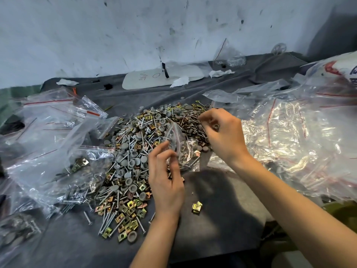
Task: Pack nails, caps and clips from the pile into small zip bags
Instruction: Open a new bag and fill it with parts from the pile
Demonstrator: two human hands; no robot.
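My left hand (166, 178) pinched the small zip bag (178, 146) by its mouth, fingers curled on the film. The bag stood over the near right edge of the pile (133, 157). My right hand (222, 134) hung just beyond it, fingers bent round what looked like 1 grey cap (215, 126); whether it cupped more I could not tell. The risk, as I judged it: the mouth was narrow and slack, so a cap dropped off-centre could bounce back into the heap, and nail points inside could pierce the film. 1 clip (197, 207) lay stray on the cloth (222, 219), easily missed.
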